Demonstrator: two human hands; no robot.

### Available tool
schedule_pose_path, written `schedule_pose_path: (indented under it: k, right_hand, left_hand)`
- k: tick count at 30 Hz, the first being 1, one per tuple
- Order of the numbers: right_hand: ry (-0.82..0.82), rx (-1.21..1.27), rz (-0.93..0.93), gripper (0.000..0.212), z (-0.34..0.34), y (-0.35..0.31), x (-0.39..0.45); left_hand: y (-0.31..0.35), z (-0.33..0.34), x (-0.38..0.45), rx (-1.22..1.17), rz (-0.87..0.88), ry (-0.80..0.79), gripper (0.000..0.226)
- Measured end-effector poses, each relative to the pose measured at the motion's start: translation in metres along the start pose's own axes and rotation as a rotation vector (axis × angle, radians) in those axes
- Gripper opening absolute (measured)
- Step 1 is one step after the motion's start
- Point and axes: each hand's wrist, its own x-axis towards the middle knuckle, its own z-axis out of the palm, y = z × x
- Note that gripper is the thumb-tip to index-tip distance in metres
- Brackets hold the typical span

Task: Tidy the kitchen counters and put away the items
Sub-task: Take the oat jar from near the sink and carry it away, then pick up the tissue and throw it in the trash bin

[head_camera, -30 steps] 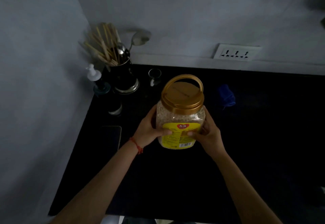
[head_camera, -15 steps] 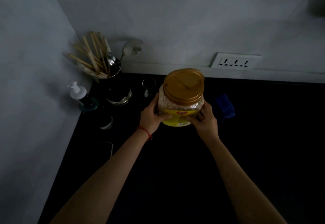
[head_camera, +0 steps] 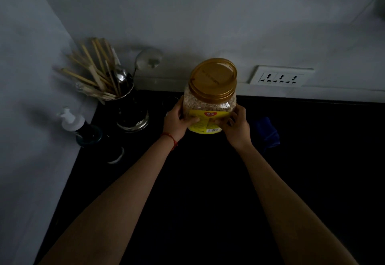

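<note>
A clear plastic jar (head_camera: 209, 106) with a gold screw lid and a yellow label holds pale grain. It stands upright near the back of the black counter (head_camera: 198, 181), close to the wall. My left hand (head_camera: 177, 121) grips its left side; a red thread is tied round that wrist. My right hand (head_camera: 235, 125) grips its right side, fingers on the label. Whether the jar's base touches the counter is hidden by my hands.
In the back left corner stands a metal holder (head_camera: 127, 106) with wooden chopsticks and spoons. A pump bottle (head_camera: 77, 125) and a small dark jar (head_camera: 115, 153) stand by the left wall. A blue cloth (head_camera: 266, 133) lies right of the jar. A wall socket (head_camera: 280, 76) sits behind.
Both hands have carried the jar away from me toward the back wall. The jar's handle, raised a second ago, now lies flat on the lid.
</note>
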Motion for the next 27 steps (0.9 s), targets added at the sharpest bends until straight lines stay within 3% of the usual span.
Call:
schedule_pose_path:
  k: [7, 11, 18, 22, 25, 27]
  right_hand:
    - [0.032, -0.034, 0.055, 0.057, -0.008, -0.006, -0.021]
    - [0.048, -0.108, 0.147, 0.045, -0.014, 0.000, -0.051]
    - [0.248, -0.068, 0.443, 0.038, -0.058, 0.048, -0.163]
    - [0.336, 0.123, 0.350, 0.033, -0.102, 0.071, -0.249]
    - [0.492, 0.178, 0.271, 0.062, -0.132, 0.090, -0.307]
    - [0.573, 0.221, 0.268, 0.067, -0.151, 0.107, -0.342]
  left_hand:
    - [0.005, 0.006, -0.023, 0.057, -0.069, 0.064, 0.067]
    - [0.009, 0.012, -0.057, 0.081, -0.146, 0.085, 0.047]
    - [-0.018, 0.042, -0.133, 0.297, -0.185, -0.285, 0.034]
    - [-0.019, 0.067, -0.173, 0.292, -0.221, -0.492, 0.031]
    - [-0.018, 0.095, -0.207, 0.282, -0.172, -0.591, 0.027]
    - [-0.017, 0.117, -0.233, 0.297, -0.089, -0.614, 0.023]
